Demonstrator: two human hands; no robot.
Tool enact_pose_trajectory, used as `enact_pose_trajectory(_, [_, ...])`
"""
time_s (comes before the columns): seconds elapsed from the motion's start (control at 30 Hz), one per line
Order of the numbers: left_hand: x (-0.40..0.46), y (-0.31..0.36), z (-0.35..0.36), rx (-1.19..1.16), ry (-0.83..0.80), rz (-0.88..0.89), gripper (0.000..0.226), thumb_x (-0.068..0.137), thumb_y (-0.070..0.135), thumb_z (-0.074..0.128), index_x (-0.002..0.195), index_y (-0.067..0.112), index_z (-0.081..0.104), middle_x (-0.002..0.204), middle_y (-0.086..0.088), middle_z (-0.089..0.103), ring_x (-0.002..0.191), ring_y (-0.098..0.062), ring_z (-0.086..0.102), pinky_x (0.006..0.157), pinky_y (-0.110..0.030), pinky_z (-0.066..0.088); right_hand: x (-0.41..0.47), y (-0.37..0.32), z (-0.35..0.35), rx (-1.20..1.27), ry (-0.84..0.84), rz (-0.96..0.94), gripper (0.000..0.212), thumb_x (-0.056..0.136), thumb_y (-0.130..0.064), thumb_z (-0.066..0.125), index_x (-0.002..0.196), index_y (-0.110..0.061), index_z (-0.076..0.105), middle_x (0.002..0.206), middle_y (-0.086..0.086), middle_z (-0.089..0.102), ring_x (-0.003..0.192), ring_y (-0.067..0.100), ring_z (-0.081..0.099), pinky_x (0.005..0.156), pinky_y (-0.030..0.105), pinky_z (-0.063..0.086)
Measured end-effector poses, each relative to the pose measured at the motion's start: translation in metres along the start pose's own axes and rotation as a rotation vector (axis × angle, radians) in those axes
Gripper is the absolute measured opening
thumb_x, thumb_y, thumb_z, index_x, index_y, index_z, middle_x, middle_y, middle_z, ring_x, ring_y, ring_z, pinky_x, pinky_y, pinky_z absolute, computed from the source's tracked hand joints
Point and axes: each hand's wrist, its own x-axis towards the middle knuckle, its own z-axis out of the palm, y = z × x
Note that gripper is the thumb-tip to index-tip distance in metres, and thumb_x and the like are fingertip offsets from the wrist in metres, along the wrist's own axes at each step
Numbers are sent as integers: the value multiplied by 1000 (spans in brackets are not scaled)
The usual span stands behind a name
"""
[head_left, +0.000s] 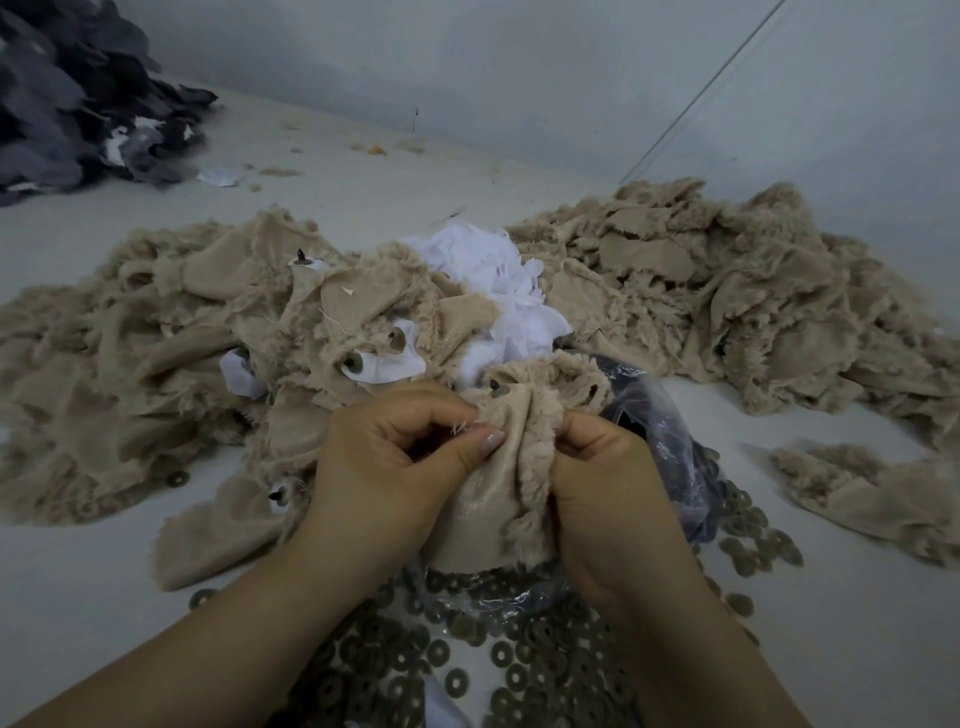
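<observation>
I hold a beige plush fabric piece (511, 457) in front of me, smooth backing toward me and fuzzy pile along its right edge. My left hand (395, 462) pinches its upper left edge between thumb and curled fingers. My right hand (608, 483) grips the fuzzy right edge with curled fingers. A small dark stud (496, 387) pokes out near the top of the piece. Below my hands lie several round washers (467, 670) scattered on the white surface.
A large pile of beige plush pieces (171, 343) spreads to the left, another (727, 291) to the right. White cloth scraps (498, 280) lie between them. A clear plastic bag (670, 441) sits right of my hands. Dark grey fabric (67, 98) is heaped far left.
</observation>
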Motion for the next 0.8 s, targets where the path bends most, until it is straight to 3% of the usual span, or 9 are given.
enact_pose_trajectory(0.17, [2,2,0,46,7,-6,16,75,13,77,73,29,74,73,10,72,67,-7,67,63,-16,53,-2,0,2,-26,22,10,23,91,-1,62,83,-13,80,84,15,77,79,31,74,69,36,61])
enact_pose_trajectory(0.27, [3,3,-1,77,21,-36,19,76,9,78,71,27,75,72,7,72,65,-8,67,62,-18,54,-2,-1,3,-39,81,23,22,85,-24,68,77,-4,74,77,20,68,70,32,59,68,47,53])
enact_pose_trajectory(0.37, [3,6,-3,55,-29,-73,14,76,14,77,70,27,75,70,6,72,63,-10,67,57,-21,54,-3,-1,6,-146,53,-61,28,76,-39,79,83,-11,78,83,20,74,73,36,67,69,48,59])
enact_pose_trajectory(0.43, [3,8,-1,68,-25,-82,22,77,9,79,68,28,75,70,8,72,63,-6,67,58,-18,53,-4,-3,7,-139,49,-55,40,70,-50,80,83,-13,79,84,23,73,74,32,68,70,43,60])
enact_pose_trajectory(0.5, [4,7,0,132,20,-83,32,76,1,80,66,31,72,69,8,71,61,-3,65,59,-15,51,-4,-3,5,-26,22,43,59,64,-64,79,89,-11,78,95,27,71,85,32,68,84,52,56])
enact_pose_trajectory(0.6, [5,7,0,206,11,-81,29,73,3,82,68,30,71,68,7,69,60,-3,62,57,-14,48,-3,-6,3,-1,13,69,71,61,-80,70,93,-17,77,103,15,75,98,33,71,93,56,55])
enact_pose_trajectory(0.67, [3,7,0,249,-39,-53,23,75,6,81,70,26,73,68,9,69,60,-6,63,56,-14,48,-5,-6,5,-95,-12,13,57,67,-68,75,92,-16,77,97,12,77,93,29,74,78,40,62])
enact_pose_trajectory(0.73, [1,7,1,216,-37,-82,19,77,6,79,72,24,75,68,8,71,61,-7,65,56,-15,51,-6,-6,7,-89,-5,-19,30,73,-42,77,92,-18,79,94,7,78,90,20,75,72,26,60])
enact_pose_trajectory(0.8, [1,7,1,86,-12,-181,14,76,9,81,72,22,77,72,5,74,66,-10,70,61,-17,54,-6,-5,6,-19,45,4,29,71,-31,76,93,-13,79,94,9,78,92,23,75,79,33,60])
